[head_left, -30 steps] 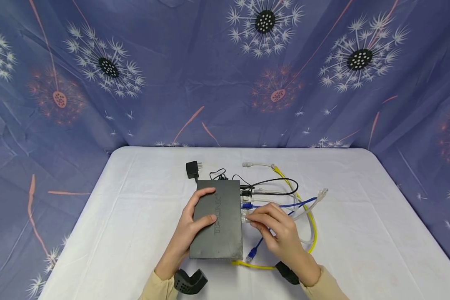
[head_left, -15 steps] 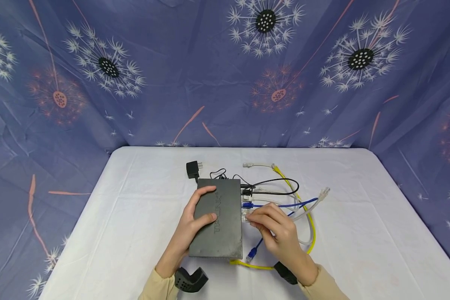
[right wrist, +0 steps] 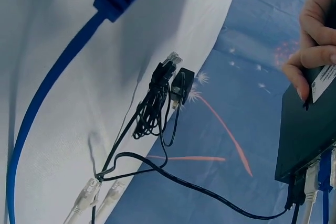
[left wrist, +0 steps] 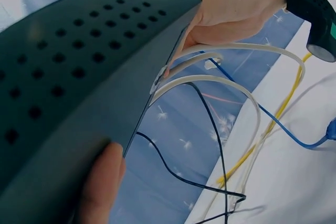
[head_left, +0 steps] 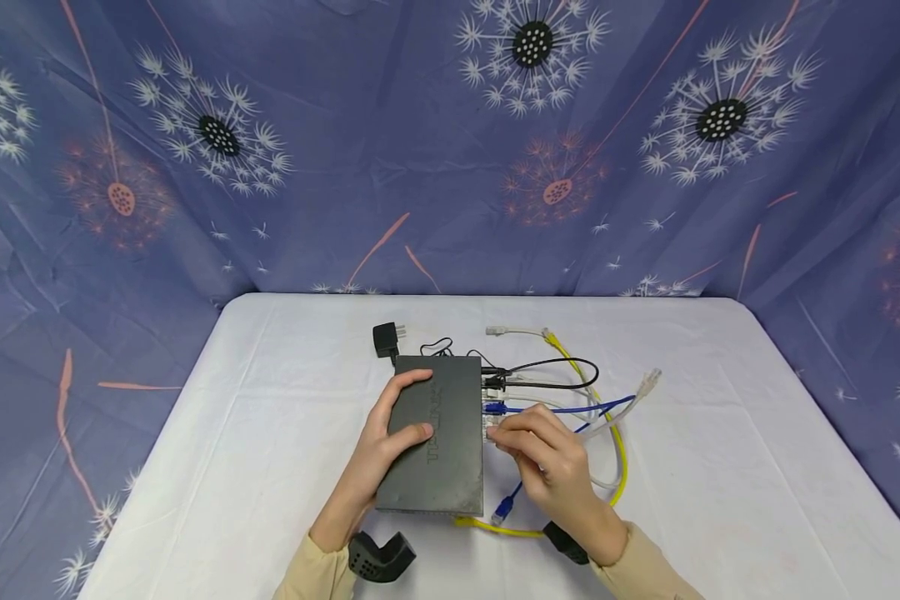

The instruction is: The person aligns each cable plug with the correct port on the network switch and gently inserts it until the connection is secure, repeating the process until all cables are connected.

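Observation:
A dark grey TP-LINK network switch is held above the table, and its vented side fills much of the left wrist view. My left hand grips it along the left edge, thumb across the top. At the right edge, my right hand pinches a clear Ethernet plug against the port row; how deep it sits is hidden. A blue plug sits in the port row just beyond, with a white plug beside it in the right wrist view. Black leads enter farther back.
A black power adapter lies behind the switch, near a bundled black cord. A yellow cable curves around the right hand. Loose ends include a white cable's plug and a blue plug in front of the switch.
The switch and both hands have shifted slightly toward the back of the table. My right hand has also edged left, and the loose white plug has risen a little. Both grips stay the same.

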A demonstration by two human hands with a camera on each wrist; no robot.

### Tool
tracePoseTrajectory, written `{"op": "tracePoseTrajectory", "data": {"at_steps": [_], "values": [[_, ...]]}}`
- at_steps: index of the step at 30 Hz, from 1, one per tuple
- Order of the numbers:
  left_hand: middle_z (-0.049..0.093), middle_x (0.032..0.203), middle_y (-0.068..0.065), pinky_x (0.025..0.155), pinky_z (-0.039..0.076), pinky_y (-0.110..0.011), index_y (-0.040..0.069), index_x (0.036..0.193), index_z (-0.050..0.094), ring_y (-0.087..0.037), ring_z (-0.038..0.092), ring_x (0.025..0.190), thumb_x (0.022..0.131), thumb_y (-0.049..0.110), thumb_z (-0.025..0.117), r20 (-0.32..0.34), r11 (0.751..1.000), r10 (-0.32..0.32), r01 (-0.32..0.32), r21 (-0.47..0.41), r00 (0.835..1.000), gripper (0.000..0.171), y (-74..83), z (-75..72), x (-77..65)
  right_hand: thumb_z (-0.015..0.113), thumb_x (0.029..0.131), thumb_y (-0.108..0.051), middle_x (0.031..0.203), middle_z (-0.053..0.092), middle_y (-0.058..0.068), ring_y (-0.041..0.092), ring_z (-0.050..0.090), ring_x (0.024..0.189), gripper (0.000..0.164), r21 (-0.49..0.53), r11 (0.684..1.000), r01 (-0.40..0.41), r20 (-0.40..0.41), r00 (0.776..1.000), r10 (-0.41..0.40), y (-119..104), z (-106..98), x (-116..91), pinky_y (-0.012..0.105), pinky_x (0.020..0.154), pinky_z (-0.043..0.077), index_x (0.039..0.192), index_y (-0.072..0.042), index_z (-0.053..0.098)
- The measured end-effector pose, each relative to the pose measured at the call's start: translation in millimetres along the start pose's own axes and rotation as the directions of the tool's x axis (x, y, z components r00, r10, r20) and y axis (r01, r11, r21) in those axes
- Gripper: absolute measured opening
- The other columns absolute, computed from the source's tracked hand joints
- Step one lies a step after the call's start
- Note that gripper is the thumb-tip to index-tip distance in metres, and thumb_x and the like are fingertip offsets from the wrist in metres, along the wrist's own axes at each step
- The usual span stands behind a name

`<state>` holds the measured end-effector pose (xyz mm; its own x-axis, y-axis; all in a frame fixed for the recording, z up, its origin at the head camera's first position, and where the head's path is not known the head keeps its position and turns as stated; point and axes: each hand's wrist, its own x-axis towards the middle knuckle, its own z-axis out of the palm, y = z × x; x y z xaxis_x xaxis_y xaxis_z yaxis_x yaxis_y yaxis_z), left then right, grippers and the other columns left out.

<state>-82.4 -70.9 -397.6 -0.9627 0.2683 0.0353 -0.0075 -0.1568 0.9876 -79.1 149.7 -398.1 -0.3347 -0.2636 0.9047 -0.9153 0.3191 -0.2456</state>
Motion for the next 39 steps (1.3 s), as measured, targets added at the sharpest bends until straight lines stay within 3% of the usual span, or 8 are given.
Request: {"op": "tracePoseTrajectory", "data": {"at_steps": [9,19,34,39], "values": [[0.042,0.135,-0.007,0.09,0.035,-0.045,0.024,0.135,0.05,-0.03,0.042,0.115,0.082,0.007,0.062,-0.031,1.0,0.009,-0.009,-0.011,0.999,0.057,-3.9,-1.4,4.7,0.055,0.096,-0.004,0.082,0.064,0.011,0.021,0.055,0.069,0.022,-0.014,1.0,-0.018,0.013,1.0,0.019,3.5,1.1,-1.3,0.021,0.061,0.042,0.083,0.004,0.071],[0.041,0.135,-0.008,0.088,0.037,-0.043,0.019,0.135,0.051,-0.03,0.04,0.113,0.083,0.004,0.064,-0.048,1.0,0.02,-0.02,-0.012,0.999,0.056,-7.9,-5.1,12.5,0.057,0.097,-0.012,0.09,0.065,0.008,0.022,0.058,0.079,0.019,-0.044,0.994,-0.104,0.052,0.993,0.106,7.4,2.1,-7.8,0.025,0.072,0.044,0.094,0.0,0.072],[0.042,0.133,-0.01,0.086,0.038,-0.043,0.018,0.136,0.05,-0.031,0.04,0.113,0.083,0.003,0.063,-0.06,0.998,0.032,-0.035,-0.051,0.998,0.056,-10.8,-14.7,18.8,0.056,0.097,-0.013,0.093,0.065,0.014,0.028,0.059,0.086,0.023,-0.029,0.993,-0.118,-0.003,0.993,0.118,3.0,-5.6,-8.5,0.023,0.083,0.044,0.094,0.004,0.07],[0.041,0.133,-0.011,0.085,0.039,-0.043,0.018,0.136,0.049,-0.031,0.04,0.112,0.083,0.004,0.063,-0.058,0.998,0.024,-0.027,-0.063,0.998,0.056,-11.0,-15.6,18.6,0.056,0.098,-0.018,0.093,0.065,0.015,0.027,0.06,0.087,0.026,-0.036,0.987,-0.158,-0.006,0.987,0.158,-3.8,-13.2,-6.6,0.023,0.087,0.042,0.094,0.005,0.07]]}}
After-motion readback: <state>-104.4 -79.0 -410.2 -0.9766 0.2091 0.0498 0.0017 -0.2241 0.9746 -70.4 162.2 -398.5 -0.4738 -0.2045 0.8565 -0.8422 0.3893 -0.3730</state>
